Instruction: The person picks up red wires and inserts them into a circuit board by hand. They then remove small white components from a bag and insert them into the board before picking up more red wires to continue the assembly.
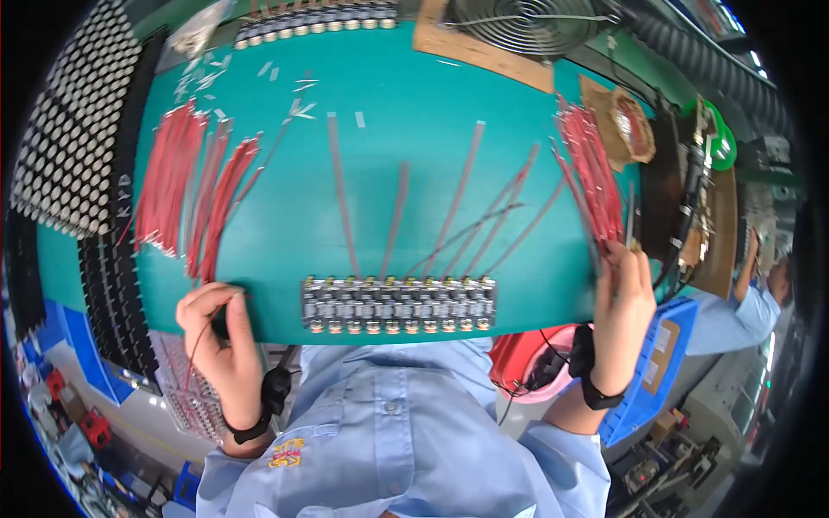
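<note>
Two bare hands are in my view, one at each side of a flat green tabletop (pixel 285 233). Between them, at the near edge, sits the long row of small dark-and-silver cylindrical parts (pixel 399 305). Several slender red wires with pale tips (pixel 342 186) fan outward from its far side, and one darker wire crosses a few of them.

I have the left hand (pixel 214 326) with thumb and forefinger curled near each other, at the lower ends of the narrower bundle of red wires (pixel 229 190). A thicker bundle of red wires (pixel 170 177) lies just to its left. On my right, the right hand (pixel 629 281) has its fingertips at the lower end of the right-hand bundle of red wires (pixel 591 164). Both hands blur on my feed, so I cannot tell whether either has closed on a wire.

Farther off I see small pale strips (pixel 360 120) scattered on the green, and a round black wire fan guard (pixel 528 19) at the far edge.
</note>
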